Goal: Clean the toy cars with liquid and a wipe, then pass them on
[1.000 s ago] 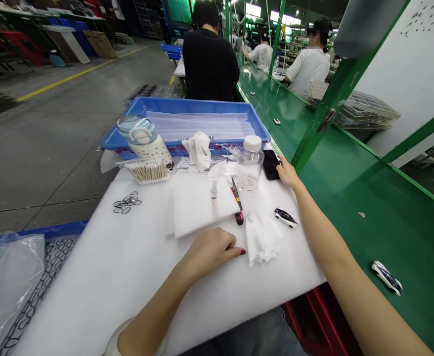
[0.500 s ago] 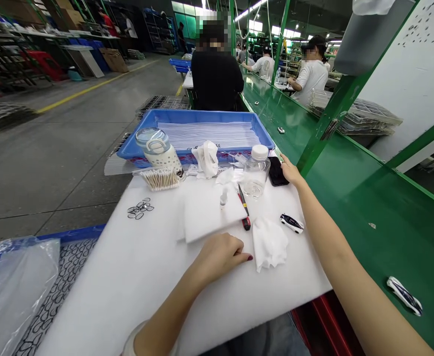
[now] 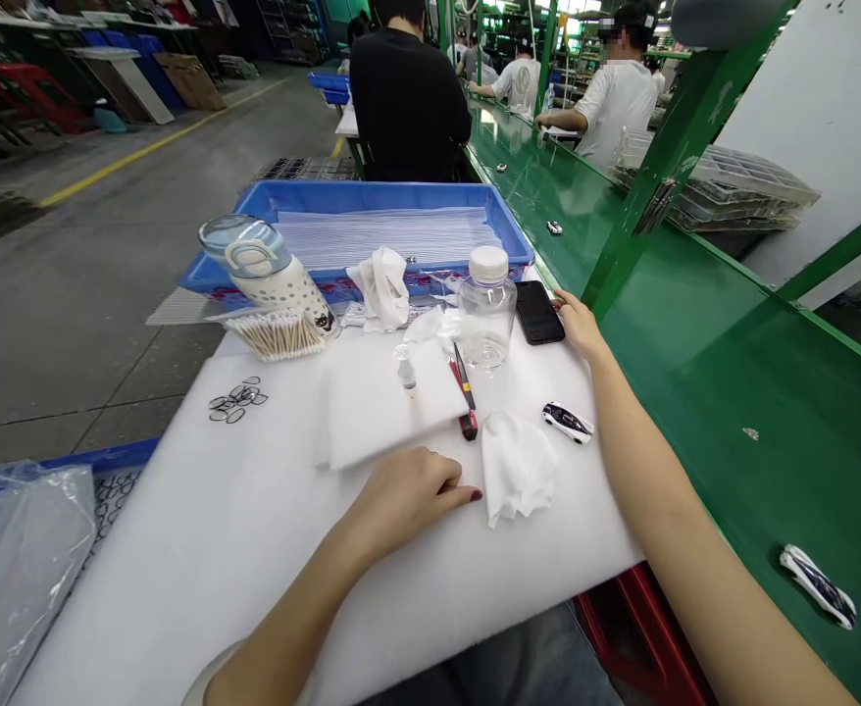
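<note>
Phone (image 3: 539, 314), black, flat and glossy, lies right of centre in the frame, just beside the right hand's (image 3: 579, 324) fingers; whether they touch its edge, and how far they are parted, cannot be told. At lower centre, the left hand (image 3: 410, 490) rests with fingers curled under, thumb toward a crumpled white cloth (image 3: 517, 466); any hold is hidden. The smooth white desk (image 3: 202, 549) adjoins a shiny green belt (image 3: 702, 392). At upper centre sits a person in black (image 3: 410, 113).
</note>
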`<state>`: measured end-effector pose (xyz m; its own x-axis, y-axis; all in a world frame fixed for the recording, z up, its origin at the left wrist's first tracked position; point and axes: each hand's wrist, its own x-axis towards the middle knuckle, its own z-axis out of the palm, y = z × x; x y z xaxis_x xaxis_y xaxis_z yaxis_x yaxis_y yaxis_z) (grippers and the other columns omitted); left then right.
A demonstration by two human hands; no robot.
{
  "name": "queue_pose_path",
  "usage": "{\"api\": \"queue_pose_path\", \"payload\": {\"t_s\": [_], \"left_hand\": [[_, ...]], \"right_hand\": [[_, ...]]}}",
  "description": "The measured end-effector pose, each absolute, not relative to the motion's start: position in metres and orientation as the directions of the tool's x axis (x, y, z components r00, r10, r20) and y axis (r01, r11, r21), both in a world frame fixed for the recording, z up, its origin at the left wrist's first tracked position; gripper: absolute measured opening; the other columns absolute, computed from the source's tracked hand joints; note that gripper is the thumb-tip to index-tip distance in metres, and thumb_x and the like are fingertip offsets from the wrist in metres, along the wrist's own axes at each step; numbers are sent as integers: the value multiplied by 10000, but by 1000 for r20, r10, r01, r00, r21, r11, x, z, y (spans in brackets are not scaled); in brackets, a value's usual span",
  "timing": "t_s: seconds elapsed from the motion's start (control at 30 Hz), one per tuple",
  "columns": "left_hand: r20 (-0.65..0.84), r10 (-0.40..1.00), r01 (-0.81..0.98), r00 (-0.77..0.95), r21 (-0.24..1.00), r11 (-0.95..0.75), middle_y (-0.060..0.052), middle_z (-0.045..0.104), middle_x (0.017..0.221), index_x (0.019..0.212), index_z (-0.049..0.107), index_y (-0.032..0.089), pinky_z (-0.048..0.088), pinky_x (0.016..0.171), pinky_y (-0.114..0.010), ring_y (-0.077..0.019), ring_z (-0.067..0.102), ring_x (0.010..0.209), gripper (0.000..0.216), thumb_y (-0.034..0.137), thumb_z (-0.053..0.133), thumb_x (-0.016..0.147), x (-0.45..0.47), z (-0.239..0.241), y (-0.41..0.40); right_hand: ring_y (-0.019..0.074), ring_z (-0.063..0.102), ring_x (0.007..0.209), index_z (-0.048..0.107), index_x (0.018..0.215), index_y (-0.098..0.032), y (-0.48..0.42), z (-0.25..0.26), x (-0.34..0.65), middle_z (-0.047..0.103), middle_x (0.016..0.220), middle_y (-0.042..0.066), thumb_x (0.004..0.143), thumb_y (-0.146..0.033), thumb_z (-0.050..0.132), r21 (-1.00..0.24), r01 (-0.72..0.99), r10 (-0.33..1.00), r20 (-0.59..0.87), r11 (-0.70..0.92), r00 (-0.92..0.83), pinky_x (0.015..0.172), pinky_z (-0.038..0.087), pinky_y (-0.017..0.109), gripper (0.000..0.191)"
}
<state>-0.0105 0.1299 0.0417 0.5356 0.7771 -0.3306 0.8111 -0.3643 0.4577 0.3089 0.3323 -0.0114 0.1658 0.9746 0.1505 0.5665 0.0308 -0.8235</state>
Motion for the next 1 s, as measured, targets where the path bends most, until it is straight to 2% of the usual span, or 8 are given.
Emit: {"api": "queue_pose_path", "payload": {"t_s": [0.13,0.37,0.5,0.57,0.67,0.8,0.87,1.0], "left_hand": [[-341,778,819,528,446,-361,4,495,574,572,375,181,234,559,-310,-144,435,555,453,450,482,919,-11,42,129],[-351,770,822,532,432,-371,1,493,566,576,359,182,237,556,-310,-144,440,541,448,441,462,927,-12,42,127],[-366,769,831,524,416,-369,-2,500,584,585,363,183,231,564,-312,-155,459,566,445,440,457,936,-12,41,127],[-370,767,833,525,409,-373,-2,503,600,592,366,184,233,570,-309,-160,464,581,440,439,459,939,-12,42,127],[-375,752,823,542,416,-386,0,509,621,602,375,187,235,574,-306,-162,464,591,420,430,483,927,-12,45,128],[-381,739,813,556,436,-387,4,515,639,610,374,191,234,572,-305,-159,457,590,405,427,527,901,-12,50,127],[-378,741,811,555,444,-380,8,519,645,611,361,190,238,571,-305,-155,451,592,410,421,541,899,-12,51,126],[-381,741,812,553,447,-375,15,521,644,617,358,186,241,570,-304,-151,438,591,426,422,565,905,-13,49,126]], "right_hand": [[248,527,1268,518,1402,-146,323,-2,302,600,1345,72,848,-223,329,-792,609,980,147,35,135,1112,391,410,591],[327,269,1436,642,1285,-246,322,1,283,377,1524,45,817,-208,409,-587,781,964,257,211,-68,1190,183,570,525],[303,366,1386,506,1401,-156,325,-3,285,444,1473,115,830,-226,386,-623,764,963,269,167,9,1170,272,522,588],[292,434,1342,432,1443,-110,325,-4,289,492,1438,134,843,-237,369,-671,737,974,211,85,80,1146,325,486,617],[286,480,1311,400,1468,-116,327,-1,292,526,1420,112,861,-245,352,-700,714,982,128,-9,137,1127,360,456,623],[299,506,1287,460,1452,-185,332,8,286,557,1399,67,828,-224,387,-696,718,984,131,3,123,1114,377,471,629],[301,460,1334,519,1417,-227,335,11,279,530,1430,47,810,-211,413,-693,720,984,151,40,91,1140,338,496,617],[334,312,1428,724,1169,-260,337,10,275,434,1508,34,796,-231,453,-637,765,982,186,99,28,1175,215,573,462]]}}
